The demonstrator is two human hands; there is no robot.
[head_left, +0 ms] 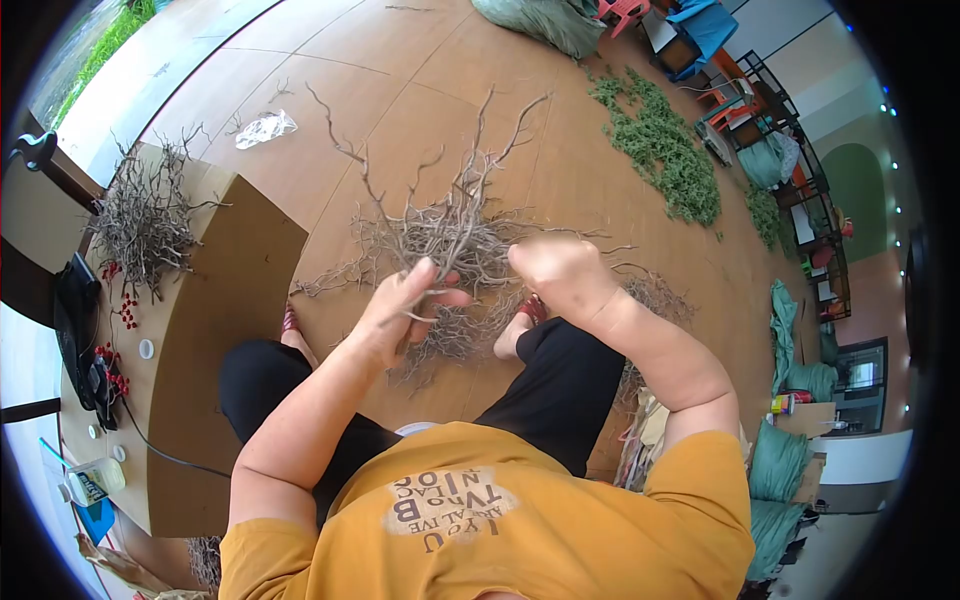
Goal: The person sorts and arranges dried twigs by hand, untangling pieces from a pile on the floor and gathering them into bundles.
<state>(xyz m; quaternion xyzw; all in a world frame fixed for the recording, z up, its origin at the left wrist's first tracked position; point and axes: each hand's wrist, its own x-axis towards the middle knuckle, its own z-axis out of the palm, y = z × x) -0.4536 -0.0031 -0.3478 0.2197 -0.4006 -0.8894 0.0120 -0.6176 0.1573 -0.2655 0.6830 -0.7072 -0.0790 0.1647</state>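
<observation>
My left hand (398, 312) grips a bare, forked dry branch (375, 190) between thumb and fingers; its thin twigs spread upward in front of me. My right hand (568, 275) is closed in a fist a little to the right, slightly blurred. Whatever it may hold is hidden. Beneath and beyond both hands, a tangled heap of dry twigs (455, 235) lies on the brown floor between my feet, partly covered by my left hand.
A cardboard-coloured table (230, 260) on the left carries another bundle of twigs (145, 225), red berries (128, 312) and a bottle (98, 480). Green foliage (660, 150) is spread on the floor to the right. A clear plastic bag (266, 129) lies farther off, and green sacks (780, 465) stand at right.
</observation>
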